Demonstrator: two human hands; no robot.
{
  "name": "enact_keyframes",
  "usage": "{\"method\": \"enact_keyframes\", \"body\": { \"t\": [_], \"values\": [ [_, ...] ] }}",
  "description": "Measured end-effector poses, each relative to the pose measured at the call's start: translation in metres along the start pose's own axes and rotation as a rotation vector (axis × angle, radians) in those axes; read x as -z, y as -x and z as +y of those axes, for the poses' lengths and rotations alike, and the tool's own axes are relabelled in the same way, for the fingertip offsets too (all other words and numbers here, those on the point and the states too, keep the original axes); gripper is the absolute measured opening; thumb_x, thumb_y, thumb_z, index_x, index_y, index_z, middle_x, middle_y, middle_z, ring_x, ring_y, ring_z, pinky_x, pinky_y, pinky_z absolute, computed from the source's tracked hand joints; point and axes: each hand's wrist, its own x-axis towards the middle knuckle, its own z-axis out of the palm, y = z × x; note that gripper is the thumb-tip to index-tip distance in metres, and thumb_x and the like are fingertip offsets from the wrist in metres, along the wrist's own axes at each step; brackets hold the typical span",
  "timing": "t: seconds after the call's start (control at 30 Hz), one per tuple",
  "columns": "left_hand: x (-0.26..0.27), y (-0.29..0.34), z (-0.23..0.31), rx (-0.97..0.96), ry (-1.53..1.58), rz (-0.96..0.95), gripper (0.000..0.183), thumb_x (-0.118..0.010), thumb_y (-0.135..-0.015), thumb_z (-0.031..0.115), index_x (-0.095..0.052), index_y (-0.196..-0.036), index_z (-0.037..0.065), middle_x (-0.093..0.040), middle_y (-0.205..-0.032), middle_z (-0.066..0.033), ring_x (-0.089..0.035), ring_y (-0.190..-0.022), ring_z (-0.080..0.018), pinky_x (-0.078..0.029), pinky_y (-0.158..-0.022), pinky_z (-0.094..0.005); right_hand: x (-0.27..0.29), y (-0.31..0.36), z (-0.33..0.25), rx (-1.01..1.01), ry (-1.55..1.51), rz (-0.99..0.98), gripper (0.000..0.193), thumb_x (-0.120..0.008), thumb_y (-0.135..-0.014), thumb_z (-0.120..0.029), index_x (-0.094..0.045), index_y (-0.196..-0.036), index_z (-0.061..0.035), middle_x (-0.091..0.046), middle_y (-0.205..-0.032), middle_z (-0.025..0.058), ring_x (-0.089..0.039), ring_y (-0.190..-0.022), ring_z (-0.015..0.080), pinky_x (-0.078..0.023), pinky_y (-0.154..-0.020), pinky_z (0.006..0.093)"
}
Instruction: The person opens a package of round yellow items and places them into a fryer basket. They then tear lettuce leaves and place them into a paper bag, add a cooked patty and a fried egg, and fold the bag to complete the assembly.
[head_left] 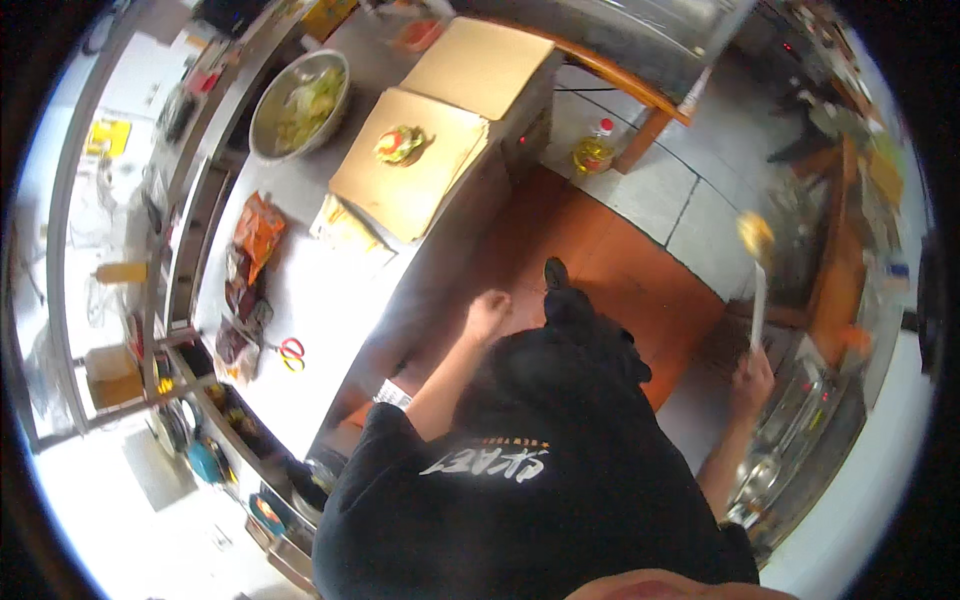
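Observation:
My right hand (753, 382) grips a long, pale utensil (759, 310) held upright at the right. A golden-yellow lump of food (755, 234) is at its far end; blur hides whether it is a spatula or tongs. My left hand (489, 314) hangs over the red-brown floor beside the counter, fingers curled in, with nothing showing in it. On the counter to the left, sheets of brown paper (370, 190) bear a small pile of food (400, 145) with green leaves and red pieces.
The steel counter (310, 330) holds a metal bowl of greens (300, 103), an orange packet (259, 235) and red-and-yellow-handled scissors (291, 354). An oil bottle (594, 150) stands on the floor by a wooden leg (645, 138). Metal equipment (785, 430) lines the right.

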Motion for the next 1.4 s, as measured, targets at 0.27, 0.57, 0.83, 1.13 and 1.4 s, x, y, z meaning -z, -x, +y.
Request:
{"method": "enact_keyframes", "body": {
  "t": [0.27,0.57,0.83,1.13,1.4],
  "values": [
    [0.120,-0.079,0.101,-0.010,0.285,0.645,0.040,-0.077,-0.095,0.017,-0.062,-0.127,-0.002,-0.069,-0.116,-0.0128,-0.067,-0.103,-0.0210,-0.054,-0.093,-0.0332,-0.425,-0.139,-0.179,-0.204,-0.209,-0.968,0.024,-0.063,-0.106,-0.021,-0.072,-0.115,0.0001,-0.052,-0.067,-0.0048,-0.039,-0.051,0.0027,-0.025,-0.044,0.0209],
    [0.229,-0.182,0.129,-0.130,-0.058,0.723,0.103,-0.095,-0.075,0.024,-0.034,-0.153,-0.005,-0.046,-0.153,-0.0255,-0.048,-0.142,-0.0365,-0.044,-0.115,-0.0447,-0.584,-0.116,-0.207,-0.118,0.078,-1.089,0.024,-0.065,-0.106,-0.021,-0.077,-0.114,-0.0020,-0.052,-0.064,-0.0067,-0.040,-0.052,0.0012,-0.029,-0.045,0.0212],
    [0.252,-0.241,0.125,-0.350,0.005,0.524,0.124,-0.100,-0.061,0.020,-0.027,-0.159,-0.004,-0.047,-0.155,-0.0235,-0.044,-0.143,-0.0400,-0.037,-0.121,-0.0461,-0.585,-0.098,-0.210,0.167,0.284,-1.013,0.029,-0.068,-0.103,-0.015,-0.071,-0.124,0.0060,-0.073,-0.095,0.0034,-0.062,-0.086,0.0074,-0.050,-0.077,0.0243],
    [0.257,-0.242,0.126,-0.299,-0.081,0.502,0.113,-0.096,-0.069,0.019,-0.030,-0.159,-0.002,-0.051,-0.144,-0.0258,-0.050,-0.134,-0.0405,-0.042,-0.117,-0.0462,-0.581,-0.093,-0.226,0.125,0.322,-0.923,0.031,-0.068,-0.103,-0.016,-0.071,-0.124,0.0063,-0.076,-0.098,0.0071,-0.066,-0.086,0.0105,-0.054,-0.077,0.0265],
    [0.255,-0.238,0.127,-0.268,-0.043,0.529,0.107,-0.095,-0.072,0.018,-0.034,-0.156,-0.002,-0.053,-0.141,-0.0259,-0.053,-0.130,-0.0407,-0.045,-0.115,-0.0464,-0.583,-0.099,-0.216,-0.087,0.227,-0.894,0.026,-0.067,-0.104,-0.009,-0.073,-0.126,0.0038,-0.057,-0.077,-0.0070,-0.044,-0.063,0.0016,-0.035,-0.055,0.0200]
  ]
}}
